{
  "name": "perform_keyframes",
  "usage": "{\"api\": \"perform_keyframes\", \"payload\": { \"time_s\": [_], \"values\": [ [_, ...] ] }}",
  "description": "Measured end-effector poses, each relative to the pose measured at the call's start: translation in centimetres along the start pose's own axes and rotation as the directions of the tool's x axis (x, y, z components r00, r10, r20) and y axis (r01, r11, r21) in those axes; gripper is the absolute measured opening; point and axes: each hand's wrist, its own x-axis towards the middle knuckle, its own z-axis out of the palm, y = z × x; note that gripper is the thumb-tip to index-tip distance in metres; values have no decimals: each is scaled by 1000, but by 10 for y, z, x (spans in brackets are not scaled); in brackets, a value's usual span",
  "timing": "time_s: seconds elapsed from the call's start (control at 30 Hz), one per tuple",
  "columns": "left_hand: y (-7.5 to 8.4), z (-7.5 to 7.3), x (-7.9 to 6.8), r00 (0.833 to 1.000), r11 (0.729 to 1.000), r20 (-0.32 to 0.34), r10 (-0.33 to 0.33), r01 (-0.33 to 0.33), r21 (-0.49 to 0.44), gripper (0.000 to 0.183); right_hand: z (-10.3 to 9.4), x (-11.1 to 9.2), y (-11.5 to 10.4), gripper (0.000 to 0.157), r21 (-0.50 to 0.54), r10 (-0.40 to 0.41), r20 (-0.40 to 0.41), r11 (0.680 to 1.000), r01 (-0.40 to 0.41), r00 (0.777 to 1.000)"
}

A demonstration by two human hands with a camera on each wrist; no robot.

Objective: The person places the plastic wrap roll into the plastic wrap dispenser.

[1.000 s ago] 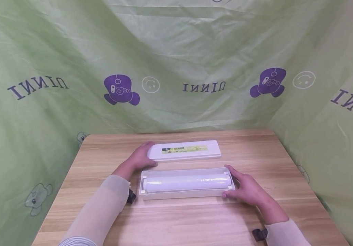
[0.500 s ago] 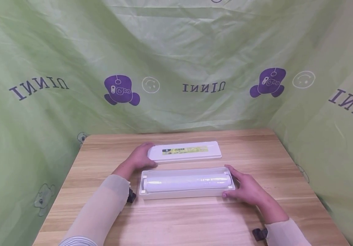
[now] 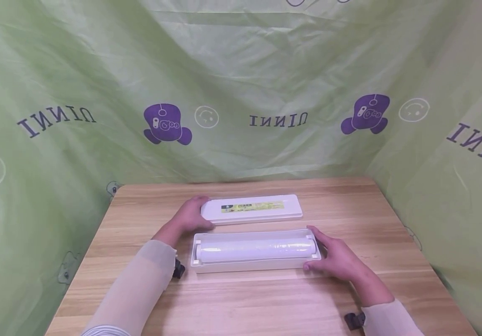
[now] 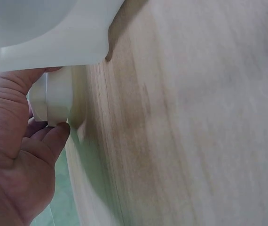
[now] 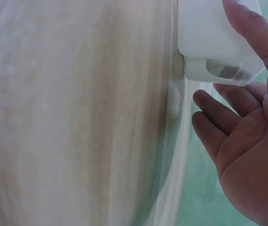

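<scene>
In the head view, a long white lid (image 3: 261, 213) with a yellow-green label lies on the wooden table. My left hand (image 3: 192, 215) grips its left end, thumb on the near side and fingers on the far side. Nearer to me sits an open white box (image 3: 253, 267), with a roll of clear film (image 3: 255, 249) lying lengthwise inside. My right hand (image 3: 336, 257) holds the box's right end, thumb at the front wall and a finger at the back. The right wrist view shows the thumb along the box wall (image 5: 209, 28), with some fingers apart from it.
The wooden table (image 3: 241, 303) extends around both pieces, its back edge against a green printed drape (image 3: 232, 154). Drapes also hang at left and right. A narrow strip of table lies between lid and box. Black wrist mounts (image 3: 354, 320) sit under the sleeves.
The lid and my left hand have shifted very slightly nearer to me. The box and my right hand stay in place. Prints on the left drape have moved rightward in the head view.
</scene>
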Motion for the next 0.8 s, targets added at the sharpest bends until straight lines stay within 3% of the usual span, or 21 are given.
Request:
{"api": "perform_keyframes", "payload": {
  "time_s": [0.8],
  "values": [
    [-3, -10, -6, 1000, 1000, -30, -6, 5, -19, 97, 0, 0, 1, 121, -3, 5, 4, 1000, -5, 1000]
  ]
}}
